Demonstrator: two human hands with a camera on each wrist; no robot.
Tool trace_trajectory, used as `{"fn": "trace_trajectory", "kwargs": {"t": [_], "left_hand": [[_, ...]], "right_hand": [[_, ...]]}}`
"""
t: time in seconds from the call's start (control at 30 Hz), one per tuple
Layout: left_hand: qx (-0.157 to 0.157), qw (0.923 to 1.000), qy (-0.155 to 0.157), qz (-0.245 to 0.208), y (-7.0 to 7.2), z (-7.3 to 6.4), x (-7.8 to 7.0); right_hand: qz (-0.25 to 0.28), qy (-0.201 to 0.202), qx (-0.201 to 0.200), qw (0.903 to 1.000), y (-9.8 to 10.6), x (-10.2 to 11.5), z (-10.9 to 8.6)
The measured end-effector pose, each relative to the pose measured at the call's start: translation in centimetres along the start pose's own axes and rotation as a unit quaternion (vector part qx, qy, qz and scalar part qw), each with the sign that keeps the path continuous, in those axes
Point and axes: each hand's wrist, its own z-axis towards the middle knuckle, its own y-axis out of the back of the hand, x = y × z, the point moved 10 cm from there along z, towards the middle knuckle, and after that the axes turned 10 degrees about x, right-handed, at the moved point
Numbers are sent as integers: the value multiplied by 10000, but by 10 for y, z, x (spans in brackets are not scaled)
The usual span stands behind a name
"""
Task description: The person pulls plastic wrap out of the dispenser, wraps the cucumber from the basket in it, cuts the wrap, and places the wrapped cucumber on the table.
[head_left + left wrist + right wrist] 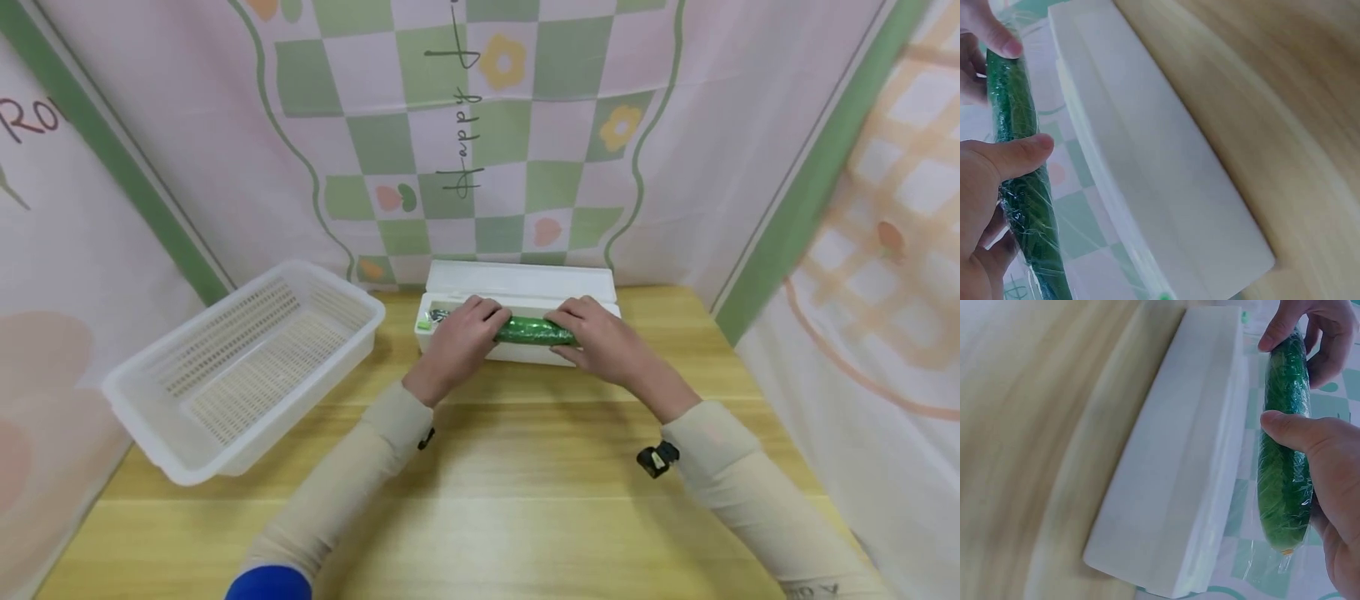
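Note:
A green cucumber (534, 331) wrapped in clear plastic film is held level above a long white box (517, 353) with its lid (521, 279) raised at the back. My left hand (462, 340) grips it toward the left end, thumb along the near side, as the left wrist view shows. Toward the other end my right hand (602, 343) grips it, with the thumb (1288, 428) across the film. In the right wrist view the cucumber's rounded tip and loose film stick out past the right hand.
To the left stands a white plastic basket (358, 354) with slotted sides. A patterned cloth (495, 150) hangs right behind the white box. The wooden table (525, 483) spreads out in front, beneath both forearms. A small green piece (424, 325) shows at the box's left end.

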Motion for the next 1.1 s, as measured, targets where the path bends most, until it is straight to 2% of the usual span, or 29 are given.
{"fn": "trace_trajectory", "kwargs": {"t": [0.2, 0.4, 0.6, 0.93, 1.1], "left_hand": [[56, 10000, -1, -34, 9, 6, 5], [29, 9999, -33, -95, 25, 10, 7], [152, 9996, -95, -232, 41, 11, 5], [82, 9995, -212, -199, 71, 3, -2], [395, 9975, -355, -473, 72, -12, -14]], "right_hand": [[-66, 68, -95, 9999, 12, -3, 5], [-17, 207, -213, 9996, 28, -3, 7], [124, 206, -183, 9995, 44, 2, 5], [20, 431, -309, 9986, 71, 20, -1], [-95, 601, -278, 9978, 70, 36, -16]]}}
